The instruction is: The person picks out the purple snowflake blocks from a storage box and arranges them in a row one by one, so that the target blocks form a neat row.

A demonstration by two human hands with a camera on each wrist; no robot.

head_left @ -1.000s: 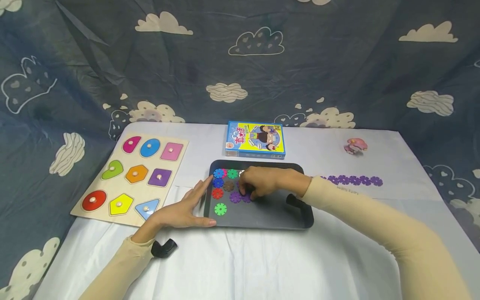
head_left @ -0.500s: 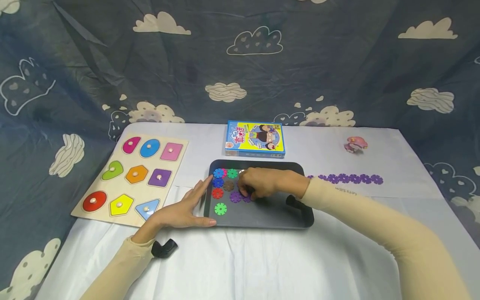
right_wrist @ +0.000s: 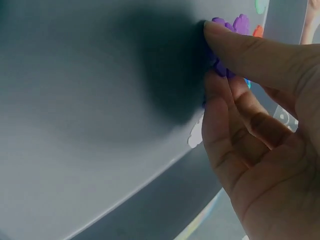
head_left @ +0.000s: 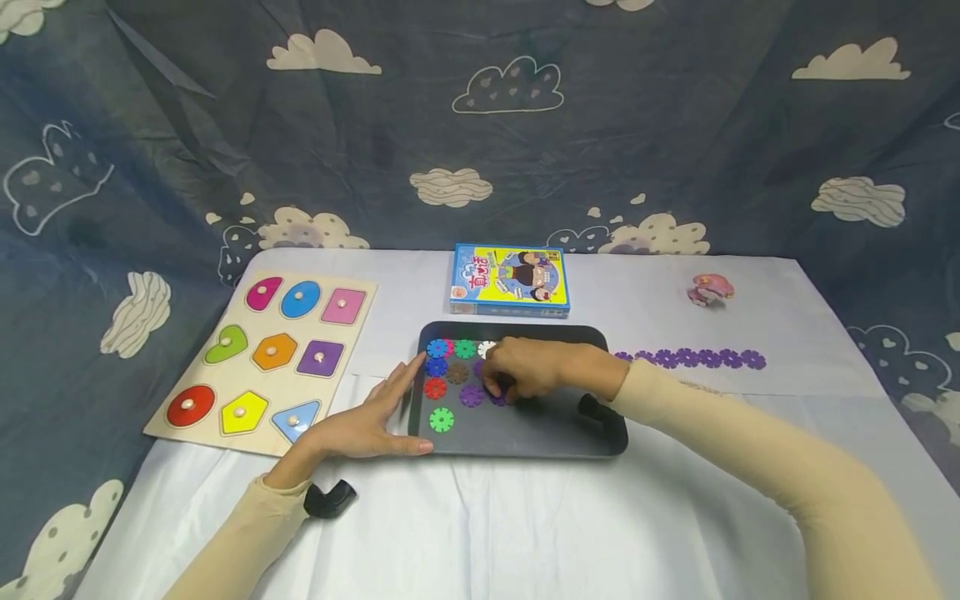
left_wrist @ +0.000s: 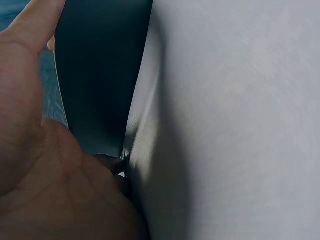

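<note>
My left hand (head_left: pixel 367 423) lies spread at the left edge of a dark grey tray (head_left: pixel 555 433), fingertips at the rim and thumb at the front corner; its palm (left_wrist: pixel 60 190) fills the left of the left wrist view. Over the tray's middle my right hand (head_left: pixel 532 367) pinches a purple notched plastic disc (right_wrist: pixel 220 62) between thumb and fingers. Another purple disc (head_left: pixel 471 396) lies just left of those fingertips. Around them sit a brown disc (head_left: pixel 457 373), a white disc (head_left: pixel 486 349), a red disc (head_left: pixel 435 388) and a light green disc (head_left: pixel 441 420).
Several purple discs form a row (head_left: pixel 697 358) on the cloth right of the tray, partly behind the sleeve. A wooden shape puzzle board (head_left: pixel 288 383) lies at the left. Behind the tray are a colourful box (head_left: pixel 510 279) and a small pink toy figure (head_left: pixel 711 289).
My right hand has shifted slightly to the right within the tray, uncovering more of the white disc. My left hand has stayed in place at the tray's edge.
</note>
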